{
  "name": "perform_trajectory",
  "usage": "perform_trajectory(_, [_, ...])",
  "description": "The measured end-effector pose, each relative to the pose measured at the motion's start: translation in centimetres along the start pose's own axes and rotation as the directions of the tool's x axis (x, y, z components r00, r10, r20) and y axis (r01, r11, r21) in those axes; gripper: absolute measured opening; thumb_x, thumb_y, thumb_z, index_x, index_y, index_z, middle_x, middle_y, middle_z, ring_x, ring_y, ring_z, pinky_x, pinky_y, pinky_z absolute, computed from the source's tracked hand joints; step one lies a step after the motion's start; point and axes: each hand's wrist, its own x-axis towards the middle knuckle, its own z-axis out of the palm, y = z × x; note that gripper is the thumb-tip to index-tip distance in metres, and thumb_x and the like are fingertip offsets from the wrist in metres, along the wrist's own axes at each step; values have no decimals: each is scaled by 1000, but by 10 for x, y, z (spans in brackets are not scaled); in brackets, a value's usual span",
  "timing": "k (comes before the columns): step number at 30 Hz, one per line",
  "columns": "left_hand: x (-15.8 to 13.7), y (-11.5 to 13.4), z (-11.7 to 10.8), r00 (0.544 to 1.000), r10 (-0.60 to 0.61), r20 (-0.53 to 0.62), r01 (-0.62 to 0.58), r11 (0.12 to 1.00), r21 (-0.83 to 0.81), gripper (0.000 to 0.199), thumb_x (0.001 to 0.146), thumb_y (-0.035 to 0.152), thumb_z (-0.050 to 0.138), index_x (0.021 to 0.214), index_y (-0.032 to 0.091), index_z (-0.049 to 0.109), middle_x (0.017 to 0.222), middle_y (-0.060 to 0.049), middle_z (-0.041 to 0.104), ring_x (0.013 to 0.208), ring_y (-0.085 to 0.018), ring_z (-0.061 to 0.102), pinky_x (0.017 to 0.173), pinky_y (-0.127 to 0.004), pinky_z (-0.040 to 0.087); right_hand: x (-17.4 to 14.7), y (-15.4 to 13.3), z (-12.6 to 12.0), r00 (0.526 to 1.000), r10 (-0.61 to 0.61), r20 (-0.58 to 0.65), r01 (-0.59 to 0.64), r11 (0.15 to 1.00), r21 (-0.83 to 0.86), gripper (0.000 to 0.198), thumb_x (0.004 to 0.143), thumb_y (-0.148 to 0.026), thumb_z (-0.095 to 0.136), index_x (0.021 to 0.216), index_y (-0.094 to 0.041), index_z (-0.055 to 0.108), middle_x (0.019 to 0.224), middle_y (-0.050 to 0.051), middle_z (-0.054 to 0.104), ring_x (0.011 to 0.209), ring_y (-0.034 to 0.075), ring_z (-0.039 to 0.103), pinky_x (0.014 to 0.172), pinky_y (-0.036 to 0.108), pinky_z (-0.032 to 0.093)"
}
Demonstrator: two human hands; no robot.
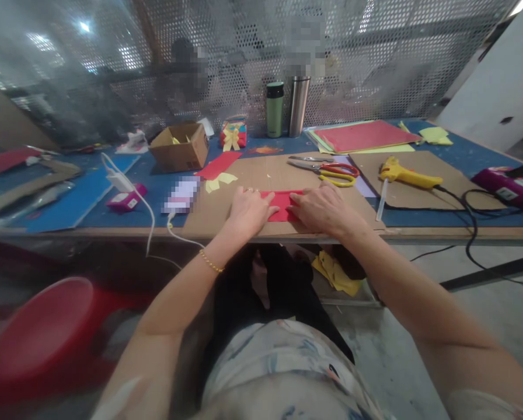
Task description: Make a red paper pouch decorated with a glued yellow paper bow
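A small piece of red paper (281,205) lies on the cardboard sheet near the table's front edge, with a raised or folded strip along its far edge. My left hand (249,209) grips its left side, fingers bent at the far edge and thumb on the paper. On the right side, my right hand (320,205) holds it the same way, thumb pointing inward. Both sets of fingertips are partly hidden. Just beyond my right hand lie scissors with red handles (347,169) and scissors with yellow handles (338,179).
A yellow glue gun (412,176) rests on dark-edged cardboard to the right, its cord trailing off the table. Coloured sheets (366,137), a green bottle (274,111), a steel flask (298,108) and a cardboard box (180,149) stand farther back. A red stool (46,326) is lower left.
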Motion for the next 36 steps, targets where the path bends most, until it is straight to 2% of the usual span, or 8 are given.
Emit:
perform_trajectory(4, [2,-5,2,1000,-2,11,3,999,-45,47,106,50,49,140,22,67,106,-17,79,115,-37,65,89,-43,41,3,2,2,999,34,19,-33,999,-26,56,108,-47,34,128,-10,70,101,24,79,97,33,73,81,39,34])
perform_trajectory(12, [11,-8,0,995,-38,90,44,997,-58,54,103,57,51,136,18,69,113,-21,78,119,-42,64,93,-50,43,4,3,9,999,49,23,-48,999,-23,58,109,-48,31,129,-7,67,105,24,78,98,34,74,89,42,36])
perform_trajectory(15, [12,-10,0,995,-23,93,28,999,-44,61,103,61,46,140,18,67,113,-21,79,121,-43,63,96,-51,42,5,3,7,998,51,42,-50,998,-27,58,109,-49,30,129,-7,66,107,24,78,98,34,74,86,41,35])
perform_trajectory(18, [13,-12,-1,994,-15,109,18,999,-27,63,104,62,44,145,20,64,114,-20,79,121,-43,63,96,-50,42,4,3,3,998,18,54,-15,999,-44,57,109,-46,27,142,-13,59,104,22,79,94,33,74,77,38,33])
perform_trajectory(22, [17,-16,1,993,15,116,-10,999,-43,60,103,62,45,151,29,61,111,-16,81,112,-42,68,93,-49,44,2,6,-4,995,-78,58,81,995,-59,57,109,-41,26,159,-21,43,102,20,80,88,32,74,70,36,28])
perform_trajectory(29, [24,-23,5,993,60,106,-54,997,-58,56,100,66,50,148,39,62,104,-10,82,101,-35,71,90,-45,45,1,8,-8,992,-105,67,109,993,-50,54,108,-40,28,152,-18,50,105,20,79,91,32,73,72,35,29])
perform_trajectory(32, [21,-20,4,994,37,101,-32,998,-52,59,100,65,50,148,34,63,107,-13,81,107,-40,69,93,-50,45,1,6,-5,996,-55,66,58,997,-47,54,109,-42,26,144,-14,56,105,22,78,94,34,74,71,35,31])
perform_trajectory(36, [15,-22,5,996,-22,87,25,999,-32,62,99,65,54,141,22,68,101,-19,80,110,-44,68,95,-52,43,2,4,1,996,36,77,-37,999,8,57,109,-47,30,136,-8,61,115,26,76,104,36,73,78,37,39])
